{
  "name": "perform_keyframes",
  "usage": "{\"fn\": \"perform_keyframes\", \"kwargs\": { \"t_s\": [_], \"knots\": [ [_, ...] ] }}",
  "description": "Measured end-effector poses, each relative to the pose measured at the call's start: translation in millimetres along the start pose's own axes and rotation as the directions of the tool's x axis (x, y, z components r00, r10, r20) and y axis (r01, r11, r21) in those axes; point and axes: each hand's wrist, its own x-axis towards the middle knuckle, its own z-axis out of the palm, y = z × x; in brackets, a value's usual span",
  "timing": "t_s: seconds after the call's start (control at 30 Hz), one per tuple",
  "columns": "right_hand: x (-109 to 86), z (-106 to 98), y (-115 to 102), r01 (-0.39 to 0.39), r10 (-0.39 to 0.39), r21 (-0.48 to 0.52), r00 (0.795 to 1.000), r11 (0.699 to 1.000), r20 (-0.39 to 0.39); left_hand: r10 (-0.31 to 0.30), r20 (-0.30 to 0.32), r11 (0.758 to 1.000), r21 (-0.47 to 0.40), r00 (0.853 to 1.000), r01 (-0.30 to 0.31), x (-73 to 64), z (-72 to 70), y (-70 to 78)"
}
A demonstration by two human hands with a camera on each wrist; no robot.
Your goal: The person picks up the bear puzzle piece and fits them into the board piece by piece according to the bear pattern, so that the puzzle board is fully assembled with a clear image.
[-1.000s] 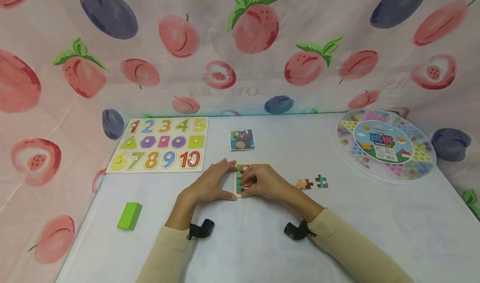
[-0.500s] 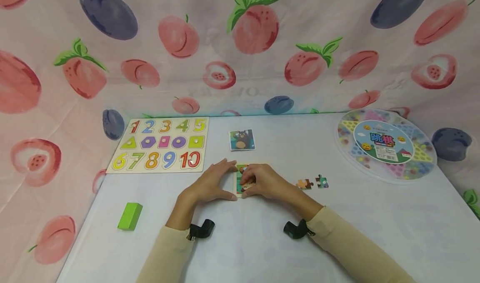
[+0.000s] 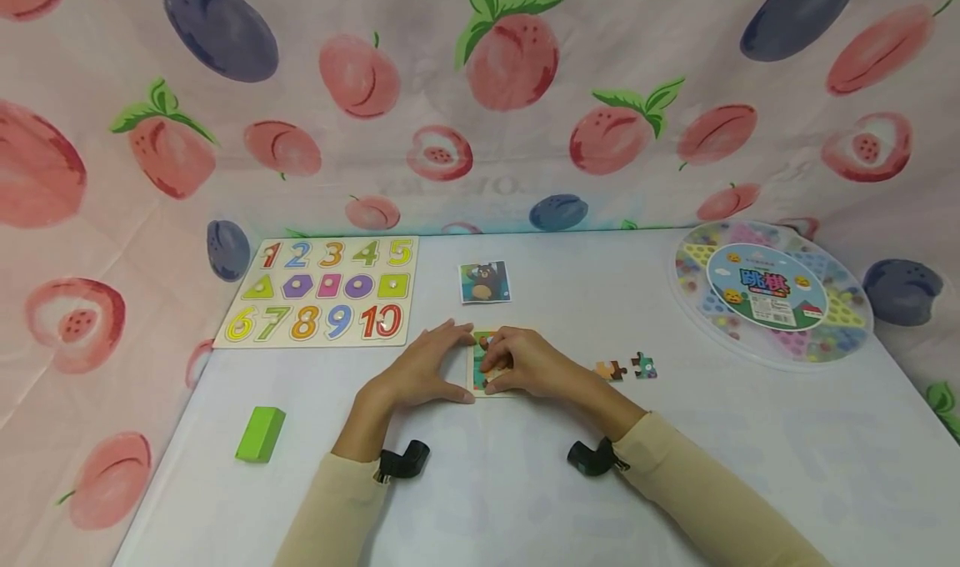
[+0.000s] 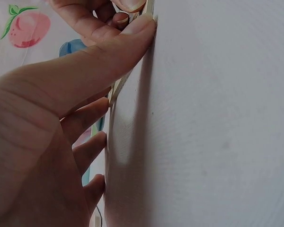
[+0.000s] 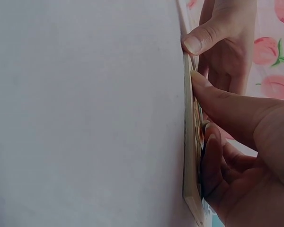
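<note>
A small jigsaw puzzle board (image 3: 471,371) with a pale wooden rim lies between my hands, its right part hidden by the right hand. My left hand (image 3: 420,367) spans the board's left side, thumb at the near edge and fingertips toward the far corner. With curled fingers, my right hand (image 3: 536,367) pinches a puzzle piece on the board, mostly covered by the fingertips. In the right wrist view, the thumb (image 5: 203,85) touches the board's face. Two loose puzzle pieces, one orange and brown (image 3: 611,371), one teal and dark (image 3: 644,365), lie to the right.
A bear picture card (image 3: 485,282) lies beyond the board. At the back left is a number-and-shape board (image 3: 315,293); a green block (image 3: 260,434) sits nearer on the left. A round Chinese checkers set (image 3: 772,292) occupies the back right. A fruit-print curtain (image 3: 517,150) hangs behind.
</note>
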Motion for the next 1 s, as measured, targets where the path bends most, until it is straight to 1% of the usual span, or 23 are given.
{"fn": "perform_keyframes", "kwargs": {
  "t_s": [0.1,0.2,0.27,0.37,0.43,0.5,0.6,0.67,0.77,0.83,1.0],
  "knots": [
    [-0.7,-1.3,-0.8,-0.001,0.001,-0.003,1.000,1.000,0.005,-0.001,0.002,1.000,-0.001,1.000,0.001,0.3,-0.1,-0.2],
    [-1.5,-2.4,-1.6,-0.017,0.017,0.003,1.000,1.000,0.024,0.000,0.003,1.000,-0.002,1.000,0.000,0.3,-0.4,0.1],
    [-2.2,-3.5,-1.9,-0.014,0.014,-0.001,0.999,1.000,0.041,0.001,0.004,1.000,-0.003,1.000,-0.001,0.2,-0.7,0.5],
    [-4.9,-6.3,-1.3,0.018,-0.017,-0.018,0.998,1.000,0.068,0.001,0.006,1.000,-0.004,1.000,-0.001,-0.1,-0.6,0.5],
    [-7.5,-9.0,0.6,0.043,-0.043,-0.006,0.996,0.999,0.078,-0.001,0.008,1.000,-0.007,1.000,0.001,-0.3,-0.4,0.3],
    [-11.2,-13.5,1.9,0.062,-0.065,0.031,0.995,0.998,0.080,-0.004,0.010,1.000,-0.010,1.000,0.004,-0.4,-0.2,0.1],
    [-18.1,-23.2,3.9,0.073,-0.080,0.105,0.995,0.992,0.057,-0.007,0.009,1.000,-0.011,1.000,0.008,-0.6,0.2,0.1],
    [-23.5,-32.0,4.3,0.080,-0.084,0.122,0.996,0.989,0.028,-0.009,0.005,1.000,-0.010,1.000,0.009,-0.6,0.4,0.3],
    [-32.9,-46.4,6.4,0.071,-0.070,0.105,0.997,0.992,-0.018,-0.011,0.002,1.000,-0.007,1.000,0.011,-0.6,0.9,0.3],
    [-40.1,-55.5,9.7,0.057,-0.054,0.072,0.997,0.996,-0.049,-0.011,0.001,1.000,-0.006,1.000,0.011,-0.6,1.0,0.2],
    [-62.0,-77.2,24.2,0.015,-0.012,0.021,0.993,1.000,-0.117,-0.001,-0.001,1.000,-0.010,1.000,0.001,-0.4,0.9,1.2]
  ]
}}
